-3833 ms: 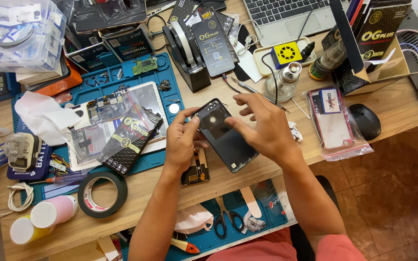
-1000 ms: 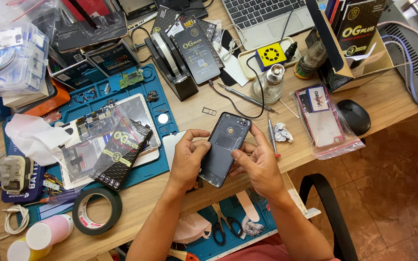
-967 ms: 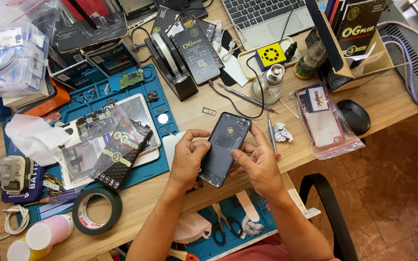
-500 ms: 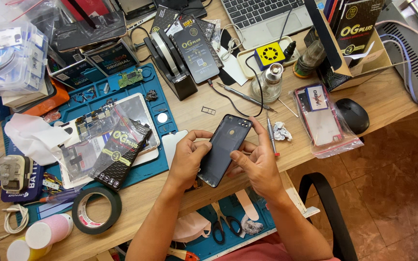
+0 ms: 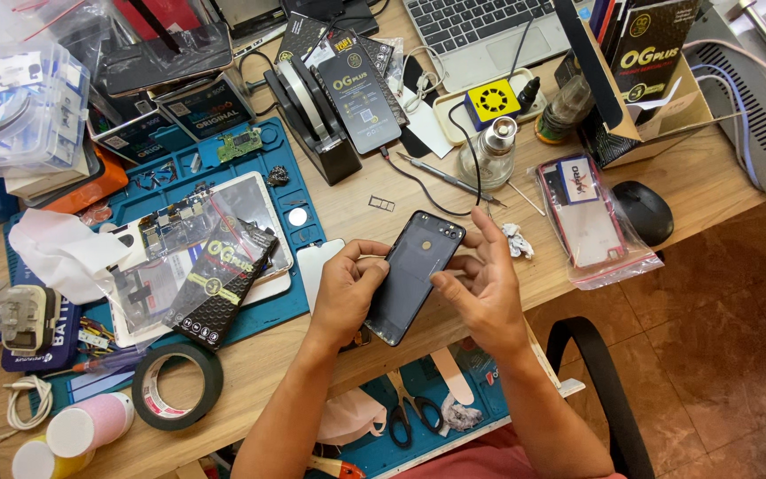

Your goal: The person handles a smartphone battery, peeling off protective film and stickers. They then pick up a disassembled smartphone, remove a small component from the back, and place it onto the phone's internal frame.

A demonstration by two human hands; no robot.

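Both hands hold a dark smartphone (image 5: 415,276) back-side up, tilted over the front edge of the wooden workbench (image 5: 711,182). The left hand (image 5: 347,293) wraps the lower left edge, thumb on the back cover, steadying it. The right hand (image 5: 482,288) meets the right edge with fingers spread; its thumb appears to press the seam, though the contact itself is hard to make out. Neither hand is closed hard: both clasp the phone loosely, so it can be turned.

Left of the grip lies a blue repair mat (image 5: 263,177) carrying a black packet (image 5: 220,280) and an opened device; a roll of black tape (image 5: 177,386) sits below that. Beyond the fingertips stand a glass bottle (image 5: 492,153) and a laptop (image 5: 489,31). Right of the grip are a bagged phone case (image 5: 585,217) and a mouse (image 5: 642,211), with tiled floor past the bench.
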